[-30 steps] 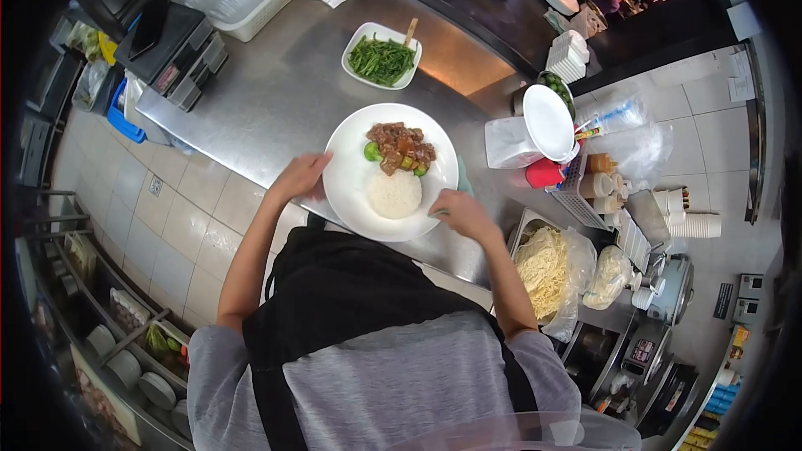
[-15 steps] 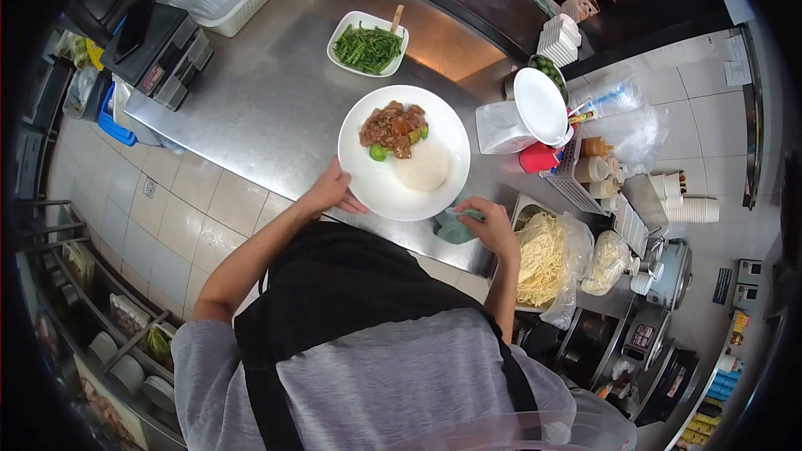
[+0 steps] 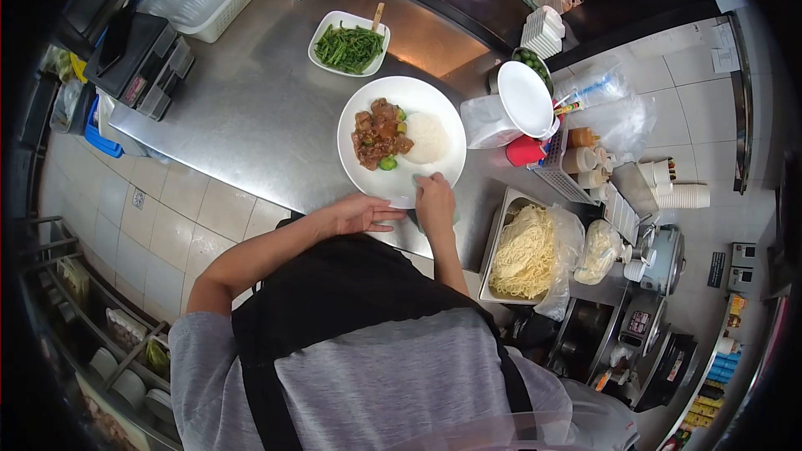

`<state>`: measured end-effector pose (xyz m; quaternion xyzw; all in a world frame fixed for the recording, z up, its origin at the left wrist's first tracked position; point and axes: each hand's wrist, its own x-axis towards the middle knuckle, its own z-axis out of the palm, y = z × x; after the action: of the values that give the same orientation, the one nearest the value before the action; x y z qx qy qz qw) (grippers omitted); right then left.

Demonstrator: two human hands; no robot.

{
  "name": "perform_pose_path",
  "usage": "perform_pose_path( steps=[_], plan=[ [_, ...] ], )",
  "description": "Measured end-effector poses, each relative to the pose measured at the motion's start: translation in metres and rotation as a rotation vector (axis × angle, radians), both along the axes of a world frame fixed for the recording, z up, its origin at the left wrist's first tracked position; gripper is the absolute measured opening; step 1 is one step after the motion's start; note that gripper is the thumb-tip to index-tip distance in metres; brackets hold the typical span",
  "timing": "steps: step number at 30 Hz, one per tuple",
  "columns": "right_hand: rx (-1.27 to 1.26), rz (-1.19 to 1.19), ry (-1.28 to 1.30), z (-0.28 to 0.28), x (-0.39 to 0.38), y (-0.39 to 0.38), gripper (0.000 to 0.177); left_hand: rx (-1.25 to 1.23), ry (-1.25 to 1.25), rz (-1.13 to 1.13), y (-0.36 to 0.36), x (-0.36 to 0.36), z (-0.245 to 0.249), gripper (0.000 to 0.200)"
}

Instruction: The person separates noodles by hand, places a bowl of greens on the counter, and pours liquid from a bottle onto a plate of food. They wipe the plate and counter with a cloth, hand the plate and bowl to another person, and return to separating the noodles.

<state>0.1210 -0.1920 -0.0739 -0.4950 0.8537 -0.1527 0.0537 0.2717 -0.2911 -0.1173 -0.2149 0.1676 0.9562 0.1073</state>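
A round white plate (image 3: 359, 175) with saucy brown meat (image 3: 380, 135), green vegetable pieces and a mound of white rice (image 3: 427, 138) sits near the front edge of the steel counter. At its near rim is my left hand (image 3: 365, 214), palm turned up and fingers stretched out, touching or nearly touching the rim. My right hand (image 3: 436, 203) is closed on a green cloth (image 3: 415, 219), mostly hidden by the fingers, and presses on the plate's near inner rim. Beyond the plate, a white bowl (image 3: 316, 51) holds cut green beans (image 3: 349, 48) and a wooden-looking handle.
Right of the plate are a metal tray of noodles (image 3: 523, 252), a white oval dish (image 3: 525, 100) and a red container (image 3: 525, 150). A basket of plastic lids (image 3: 219, 21) and a black drawer box (image 3: 134, 63) stand at left. Part of another person shows at the top right.
The plate has turned counterclockwise, bringing the rice to the right. My left hand slid from its left rim to the near rim. My right hand brought the cloth onto the plate.
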Motion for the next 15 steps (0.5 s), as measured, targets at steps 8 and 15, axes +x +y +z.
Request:
perform_pose_path(
  steps=[8,15],
  plan=[
    [-0.119,0.0,-0.005,-0.018,0.012,-0.02,0.021,-0.028,-0.077,-0.017,-0.003,0.004,0.009,0.033],
    [-0.077,0.101,0.004,-0.018,0.012,-0.017,0.026,-0.037,-0.05,-0.033,-0.003,0.002,0.004,0.031]
  ],
)
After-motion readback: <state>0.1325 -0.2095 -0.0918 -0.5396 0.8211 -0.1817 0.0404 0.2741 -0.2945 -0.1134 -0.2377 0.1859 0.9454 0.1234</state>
